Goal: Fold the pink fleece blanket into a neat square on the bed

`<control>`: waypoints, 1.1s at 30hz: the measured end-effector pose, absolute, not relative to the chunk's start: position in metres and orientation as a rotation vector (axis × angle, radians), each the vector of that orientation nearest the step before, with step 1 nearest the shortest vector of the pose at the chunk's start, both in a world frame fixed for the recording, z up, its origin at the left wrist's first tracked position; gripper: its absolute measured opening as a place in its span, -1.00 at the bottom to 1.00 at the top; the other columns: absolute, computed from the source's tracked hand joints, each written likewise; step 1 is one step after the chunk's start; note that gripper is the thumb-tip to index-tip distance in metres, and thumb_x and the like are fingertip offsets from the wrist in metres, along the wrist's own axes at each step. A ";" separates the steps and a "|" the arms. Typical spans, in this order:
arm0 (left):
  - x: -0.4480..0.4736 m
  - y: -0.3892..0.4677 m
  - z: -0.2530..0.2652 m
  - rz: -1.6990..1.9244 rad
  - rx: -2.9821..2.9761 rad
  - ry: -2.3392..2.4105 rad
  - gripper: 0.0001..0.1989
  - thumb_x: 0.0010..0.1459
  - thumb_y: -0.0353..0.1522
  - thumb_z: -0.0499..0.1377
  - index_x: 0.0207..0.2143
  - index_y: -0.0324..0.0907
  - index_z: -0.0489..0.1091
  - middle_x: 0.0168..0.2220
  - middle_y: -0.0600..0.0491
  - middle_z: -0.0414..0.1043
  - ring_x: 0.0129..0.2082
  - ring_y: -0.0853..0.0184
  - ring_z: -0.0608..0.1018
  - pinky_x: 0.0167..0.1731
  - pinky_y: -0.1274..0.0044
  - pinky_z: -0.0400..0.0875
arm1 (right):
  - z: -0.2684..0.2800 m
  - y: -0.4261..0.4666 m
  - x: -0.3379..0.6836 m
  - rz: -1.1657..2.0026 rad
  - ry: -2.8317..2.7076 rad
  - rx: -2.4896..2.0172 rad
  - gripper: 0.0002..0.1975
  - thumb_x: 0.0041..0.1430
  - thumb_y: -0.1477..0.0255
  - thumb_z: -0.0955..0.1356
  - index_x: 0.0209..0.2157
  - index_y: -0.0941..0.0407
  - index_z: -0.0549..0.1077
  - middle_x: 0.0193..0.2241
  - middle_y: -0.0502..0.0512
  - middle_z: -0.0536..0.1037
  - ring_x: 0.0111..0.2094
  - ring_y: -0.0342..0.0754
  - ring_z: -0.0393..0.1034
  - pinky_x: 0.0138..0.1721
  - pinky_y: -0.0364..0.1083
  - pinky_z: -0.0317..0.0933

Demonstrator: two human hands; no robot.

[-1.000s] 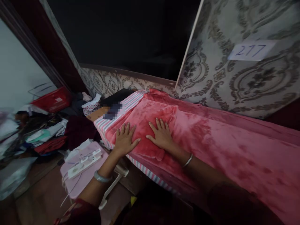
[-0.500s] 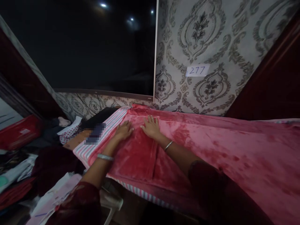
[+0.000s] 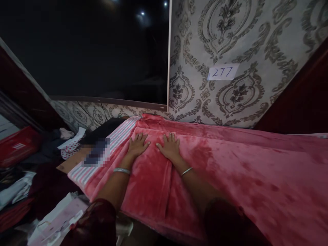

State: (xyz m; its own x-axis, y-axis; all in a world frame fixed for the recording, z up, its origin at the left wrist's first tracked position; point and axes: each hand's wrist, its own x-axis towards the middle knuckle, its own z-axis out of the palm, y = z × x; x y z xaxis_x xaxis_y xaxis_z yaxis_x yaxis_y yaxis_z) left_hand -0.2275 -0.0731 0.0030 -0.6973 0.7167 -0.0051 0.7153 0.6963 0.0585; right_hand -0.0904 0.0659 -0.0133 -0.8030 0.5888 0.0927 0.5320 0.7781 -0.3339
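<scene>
- Across the middle and right of the view there's a red plush blanket (image 3: 191,194), kinda mottled pink and deep red, with a folded-over section at its left end and a crease running down through that part.
- Left hand (image 3: 137,147): palm down on the folded section, fingers a bit apart and laid out flat, not gripping anything.
- Right hand (image 3: 170,148): same deal just beside it, flat near the top of the crease, fingers slightly spread. The hands don't touch each other.
- Each wrist has a bangle, a chunkier one (image 3: 122,170) on the left and a thin silvery one (image 3: 187,171) on the right. Sleeves (image 3: 230,218) are dark maroon.
- Pink, white and grey striped fabric (image 3: 82,175) pokes out past the blanket's left end. A dark, pixelated item (image 3: 93,155) lies on it, can't tell what.
- Left of that: a tan flat piece (image 3: 65,163), a black flat thing (image 3: 104,130) and a white cloth with red dots (image 3: 70,147).
- Farther left, a red bag (image 3: 20,147) and heaped clothes (image 3: 52,186).
- Behind it all, a big dark TV (image 3: 102,51) next to damask wallpaper (image 3: 238,30), with a paper label (image 3: 223,71) reading "277".
</scene>
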 end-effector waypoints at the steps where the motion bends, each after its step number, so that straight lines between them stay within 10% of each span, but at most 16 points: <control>1: -0.228 -0.071 0.007 0.069 1.195 2.845 -0.32 0.39 -0.04 -0.14 0.46 -0.08 0.00 0.51 -0.11 -0.17 0.49 0.03 -0.07 0.35 -0.08 -0.12 | -0.014 0.066 -0.091 0.442 -2.775 -0.882 -0.18 0.37 -0.05 0.18 0.45 0.17 0.07 0.46 0.43 -0.06 0.48 0.29 -0.31 0.36 0.36 -0.30; 33: -0.270 -0.039 -0.004 0.122 1.143 2.912 -0.28 0.37 -0.01 -0.21 0.46 -0.13 -0.01 0.51 -0.07 -0.15 0.50 0.07 -0.09 0.38 -0.04 -0.20 | -0.006 0.071 -0.089 0.514 -2.834 -0.932 -0.16 0.37 -0.07 0.15 0.46 0.18 0.03 0.48 0.41 -0.16 0.48 0.29 -0.43 0.36 0.35 -0.36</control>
